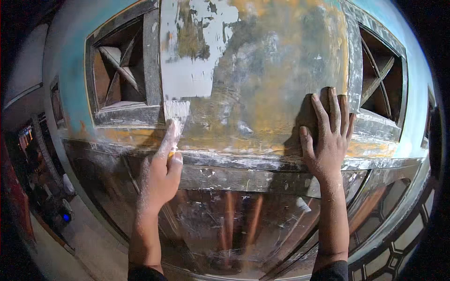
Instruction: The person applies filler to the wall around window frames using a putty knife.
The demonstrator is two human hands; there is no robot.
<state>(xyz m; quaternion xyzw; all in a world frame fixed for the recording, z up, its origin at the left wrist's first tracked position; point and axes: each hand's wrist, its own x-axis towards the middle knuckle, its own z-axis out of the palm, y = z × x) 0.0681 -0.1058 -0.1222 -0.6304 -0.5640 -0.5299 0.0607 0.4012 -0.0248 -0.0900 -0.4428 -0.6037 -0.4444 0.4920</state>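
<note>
My left hand (159,175) is closed round the yellow handle of a putty knife, its index finger stretched along the tool. White paste coats the flared blade of the putty knife (177,110). That blade lies at the wall panel's lower left, just below a smooth white filler patch (187,79). Worn paint in ochre, grey and white covers the rest of the wall panel (267,84). My right hand (328,140) rests on the panel's lower right with fingers spread, holding nothing. Pale dust speckles both hands and forearms.
Square wooden-framed openings with crossed slats flank the panel: a left vent (119,65) and a right vent (382,77). A worn wooden rail (234,161) runs below, above dark glossy panes (243,225). Patterned floor tiles (403,239) show at lower right.
</note>
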